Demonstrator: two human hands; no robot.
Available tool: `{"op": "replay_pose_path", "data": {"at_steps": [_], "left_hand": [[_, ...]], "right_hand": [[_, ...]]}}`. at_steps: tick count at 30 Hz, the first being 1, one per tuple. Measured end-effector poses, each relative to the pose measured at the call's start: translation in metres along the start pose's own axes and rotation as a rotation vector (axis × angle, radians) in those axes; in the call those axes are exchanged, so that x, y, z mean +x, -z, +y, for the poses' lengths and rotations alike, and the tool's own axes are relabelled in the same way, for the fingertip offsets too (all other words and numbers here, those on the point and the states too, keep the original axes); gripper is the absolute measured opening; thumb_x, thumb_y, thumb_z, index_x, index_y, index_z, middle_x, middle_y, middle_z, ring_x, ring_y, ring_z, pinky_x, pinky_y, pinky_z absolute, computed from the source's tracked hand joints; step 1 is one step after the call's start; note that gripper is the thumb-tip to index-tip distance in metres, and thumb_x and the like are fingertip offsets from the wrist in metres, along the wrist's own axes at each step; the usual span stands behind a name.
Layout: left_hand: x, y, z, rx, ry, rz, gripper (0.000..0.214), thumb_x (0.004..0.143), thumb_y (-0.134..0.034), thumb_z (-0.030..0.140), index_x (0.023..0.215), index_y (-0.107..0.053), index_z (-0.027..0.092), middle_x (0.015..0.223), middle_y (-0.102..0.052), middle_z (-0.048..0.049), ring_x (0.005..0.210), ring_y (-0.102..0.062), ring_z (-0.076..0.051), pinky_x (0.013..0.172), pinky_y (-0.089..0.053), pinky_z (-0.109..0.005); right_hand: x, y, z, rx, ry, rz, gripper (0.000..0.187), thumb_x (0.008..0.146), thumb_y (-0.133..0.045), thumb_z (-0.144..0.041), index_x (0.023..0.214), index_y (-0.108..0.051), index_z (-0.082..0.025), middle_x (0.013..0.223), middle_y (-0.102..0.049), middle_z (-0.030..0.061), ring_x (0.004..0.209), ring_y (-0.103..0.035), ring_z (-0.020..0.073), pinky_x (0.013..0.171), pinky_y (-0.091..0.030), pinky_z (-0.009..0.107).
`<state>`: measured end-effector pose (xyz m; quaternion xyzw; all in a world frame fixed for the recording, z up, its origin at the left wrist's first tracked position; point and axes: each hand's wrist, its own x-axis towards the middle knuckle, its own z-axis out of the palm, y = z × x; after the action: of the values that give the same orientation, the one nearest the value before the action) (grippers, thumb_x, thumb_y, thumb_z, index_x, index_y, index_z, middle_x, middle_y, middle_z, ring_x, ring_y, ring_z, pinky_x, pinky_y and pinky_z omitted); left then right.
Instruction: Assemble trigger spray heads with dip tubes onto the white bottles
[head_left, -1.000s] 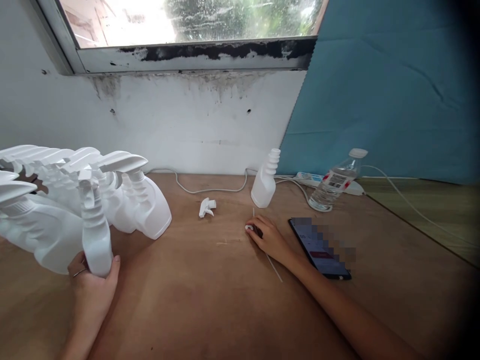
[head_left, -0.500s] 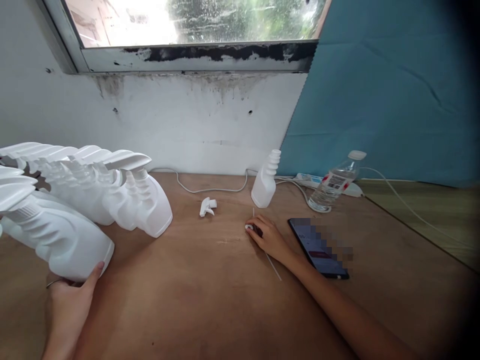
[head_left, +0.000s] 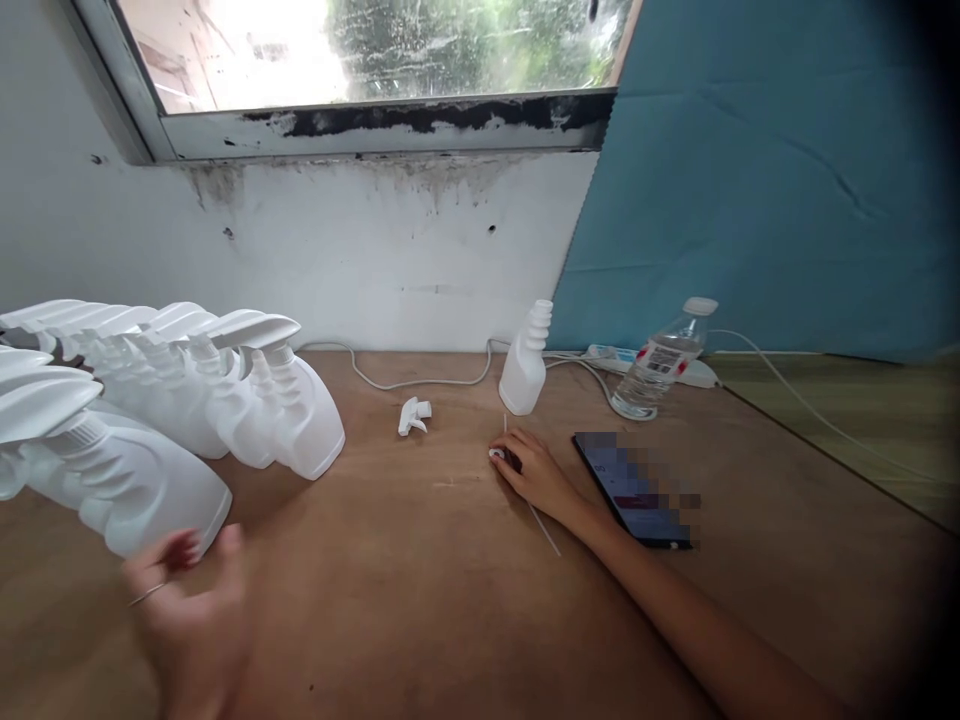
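Observation:
My left hand point(head_left: 191, 600), slightly blurred, is in front of the nearest white spray bottle point(head_left: 161, 500), with its thumb and fingers apart and nothing between them. That bottle stands at the front of a left-hand group. On the table, my right hand point(head_left: 536, 475) pinches a small white round piece point(head_left: 496, 454), partly covered by the fingers. A thin clear tube point(head_left: 544, 530) runs beneath that hand and shows at both sides. Behind it stands a white bottle without a sprayer point(head_left: 523, 380). A loose white trigger sprayer head point(head_left: 414, 415) lies to the left.
Several more white spray bottles point(head_left: 307, 430) stand in rows at the left. A phone point(head_left: 626, 490) lies beside my right forearm. Behind it are a clear water bottle point(head_left: 660, 370), a power strip point(head_left: 697, 374) and a white cable point(head_left: 420, 385) along the wall.
My left hand has come off the nearest spray bottle and moved right, its fingers now apart. My right hand keeps its pinch in the same place. The view has shifted slightly.

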<state>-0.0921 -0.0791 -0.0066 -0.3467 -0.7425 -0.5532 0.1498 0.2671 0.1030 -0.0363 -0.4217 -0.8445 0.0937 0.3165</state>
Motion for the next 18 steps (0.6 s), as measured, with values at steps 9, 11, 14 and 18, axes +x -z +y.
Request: {"op": "replay_pose_path", "data": {"at_steps": [9,11,14,18], "left_hand": [[-0.03,-0.164,0.097,-0.201,-0.565,-0.817,0.063,0.08,-0.07,0.033,0.133,-0.04,0.019,0.142,-0.035,-0.0148,0.133,-0.034,-0.032,0.112,-0.031,-0.049],[-0.025,-0.195,0.092,-0.215,-0.544,-0.85,0.069,0.075,-0.074,0.033,0.134,-0.042,0.015,0.143,-0.034,-0.0183,0.134,-0.032,-0.037,0.111,-0.029,-0.055],[-0.019,-0.215,0.085,-0.301,-0.553,-0.942,0.052,0.077,-0.07,0.029,0.123,-0.053,0.013,0.129,-0.05,-0.0168,0.123,-0.047,-0.033,0.107,-0.036,-0.05],[-0.025,-0.204,0.088,-0.469,-0.565,-1.122,0.029,0.087,-0.056,0.031,0.111,-0.06,0.016,0.108,-0.065,-0.009,0.098,-0.062,-0.022,0.091,-0.048,-0.033]], "right_hand": [[-0.003,0.002,-0.004,0.025,-0.017,0.074,0.008,0.085,-0.053,-0.018,0.085,-0.062,-0.016,0.083,-0.06,0.0074,0.077,-0.057,0.0208,0.072,-0.045,0.035],[-0.003,0.003,-0.005,0.028,-0.011,0.09,0.008,0.085,-0.054,-0.017,0.086,-0.062,-0.016,0.083,-0.06,0.007,0.076,-0.057,0.0201,0.072,-0.046,0.034],[-0.003,0.004,-0.005,0.025,0.004,0.122,0.008,0.084,-0.055,-0.015,0.088,-0.062,-0.018,0.086,-0.061,0.0064,0.081,-0.058,0.0208,0.076,-0.046,0.035],[-0.003,0.004,-0.007,0.047,0.016,0.191,0.021,0.083,-0.056,-0.015,0.103,-0.059,-0.02,0.095,-0.062,0.0061,0.087,-0.058,0.0207,0.083,-0.046,0.037]]}}
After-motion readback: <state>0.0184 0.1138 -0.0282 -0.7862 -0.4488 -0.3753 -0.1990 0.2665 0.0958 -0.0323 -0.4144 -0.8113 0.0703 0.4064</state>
